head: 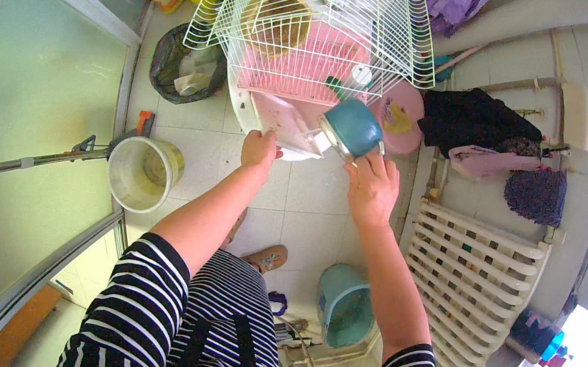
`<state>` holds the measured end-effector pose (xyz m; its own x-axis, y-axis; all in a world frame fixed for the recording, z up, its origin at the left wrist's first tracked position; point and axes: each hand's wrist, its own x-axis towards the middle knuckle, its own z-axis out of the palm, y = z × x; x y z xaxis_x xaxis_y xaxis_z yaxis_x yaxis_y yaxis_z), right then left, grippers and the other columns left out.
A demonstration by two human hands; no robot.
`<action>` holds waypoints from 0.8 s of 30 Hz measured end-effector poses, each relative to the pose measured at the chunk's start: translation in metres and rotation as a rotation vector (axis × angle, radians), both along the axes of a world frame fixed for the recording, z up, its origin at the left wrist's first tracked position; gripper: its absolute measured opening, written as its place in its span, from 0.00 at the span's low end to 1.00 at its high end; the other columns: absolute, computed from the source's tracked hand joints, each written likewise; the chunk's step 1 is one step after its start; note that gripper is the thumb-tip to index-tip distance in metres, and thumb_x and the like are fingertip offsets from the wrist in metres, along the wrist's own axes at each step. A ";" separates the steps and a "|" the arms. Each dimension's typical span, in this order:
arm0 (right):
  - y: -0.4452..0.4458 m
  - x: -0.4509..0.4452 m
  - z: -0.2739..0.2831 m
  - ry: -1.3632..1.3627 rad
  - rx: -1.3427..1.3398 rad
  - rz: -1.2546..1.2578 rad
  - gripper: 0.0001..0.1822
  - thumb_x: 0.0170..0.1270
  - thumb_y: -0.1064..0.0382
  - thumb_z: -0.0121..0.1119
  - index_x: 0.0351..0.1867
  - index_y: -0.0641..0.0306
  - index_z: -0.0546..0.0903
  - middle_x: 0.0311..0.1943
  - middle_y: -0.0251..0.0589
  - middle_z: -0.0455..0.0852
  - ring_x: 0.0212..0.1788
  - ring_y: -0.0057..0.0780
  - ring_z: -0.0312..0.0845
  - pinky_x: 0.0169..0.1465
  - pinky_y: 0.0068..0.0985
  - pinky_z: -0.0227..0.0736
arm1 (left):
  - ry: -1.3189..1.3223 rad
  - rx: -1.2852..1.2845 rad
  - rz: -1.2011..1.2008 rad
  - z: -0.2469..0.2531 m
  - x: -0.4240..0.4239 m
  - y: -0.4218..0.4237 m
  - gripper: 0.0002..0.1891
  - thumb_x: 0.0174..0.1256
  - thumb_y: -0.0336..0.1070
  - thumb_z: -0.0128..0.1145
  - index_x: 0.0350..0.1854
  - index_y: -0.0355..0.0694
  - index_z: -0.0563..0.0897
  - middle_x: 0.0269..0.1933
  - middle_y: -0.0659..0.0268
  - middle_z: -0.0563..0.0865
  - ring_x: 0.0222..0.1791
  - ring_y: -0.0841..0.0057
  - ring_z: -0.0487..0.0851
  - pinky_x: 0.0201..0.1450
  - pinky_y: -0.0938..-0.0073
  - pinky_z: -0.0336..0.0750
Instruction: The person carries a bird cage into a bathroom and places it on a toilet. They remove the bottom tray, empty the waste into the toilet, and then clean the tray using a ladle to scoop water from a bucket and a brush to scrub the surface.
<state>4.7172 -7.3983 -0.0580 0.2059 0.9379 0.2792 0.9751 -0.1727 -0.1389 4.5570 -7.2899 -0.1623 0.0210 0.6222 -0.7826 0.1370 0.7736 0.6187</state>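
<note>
My left hand (259,149) grips the near left edge of a pale plastic tray (283,118), which slants out from the front of a wire pet cage (400,28). Dark specks dot the tray. A teal mug (354,125) hangs from my right hand (374,187), fingers hooked on its handle. The mug is tipped on its side, its rim facing left beside the tray's corner; its inside is hidden. Behind the bars are a pink slotted floor (333,48), a round woven nest (280,46) and a white-capped container (361,75).
Left of the cage stand a black-lined trash bin (160,80) and a white bucket (118,181). A pink basin (414,134) is behind the mug. A white radiator (474,281) runs along the right, near a light-blue bin (339,278). Sliding glass doors (40,97) border the left.
</note>
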 end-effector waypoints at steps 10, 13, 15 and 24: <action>-0.092 0.013 -0.026 0.567 0.032 -0.478 0.09 0.58 0.63 0.58 0.28 0.67 0.75 0.26 0.39 0.74 0.28 0.32 0.69 0.33 0.25 0.65 | -0.102 -0.110 0.006 -0.006 0.002 -0.013 0.12 0.60 0.36 0.43 0.38 0.32 0.73 0.31 0.58 0.83 0.24 0.76 0.81 0.24 0.80 0.74; -0.117 0.009 -0.041 0.927 0.122 -0.755 0.11 0.63 0.60 0.54 0.29 0.67 0.74 0.25 0.33 0.72 0.29 0.22 0.67 0.32 0.22 0.63 | -0.110 -0.071 -0.032 -0.001 -0.004 -0.018 0.12 0.59 0.35 0.42 0.37 0.32 0.74 0.33 0.57 0.83 0.25 0.76 0.81 0.25 0.79 0.75; -0.125 0.005 -0.051 1.189 0.150 -0.791 0.13 0.64 0.56 0.54 0.28 0.64 0.72 0.24 0.29 0.70 0.28 0.16 0.65 0.30 0.19 0.62 | -0.113 -0.019 0.020 0.005 -0.007 -0.025 0.12 0.59 0.35 0.42 0.36 0.31 0.74 0.34 0.56 0.82 0.26 0.76 0.81 0.27 0.78 0.75; -0.082 -0.034 -0.066 1.771 0.165 -0.945 0.15 0.61 0.50 0.58 0.38 0.58 0.71 0.34 0.30 0.76 0.31 0.21 0.74 0.36 0.19 0.69 | -0.045 0.032 -0.070 0.042 -0.027 -0.065 0.13 0.56 0.33 0.42 0.38 0.29 0.75 0.36 0.57 0.81 0.32 0.75 0.81 0.29 0.79 0.74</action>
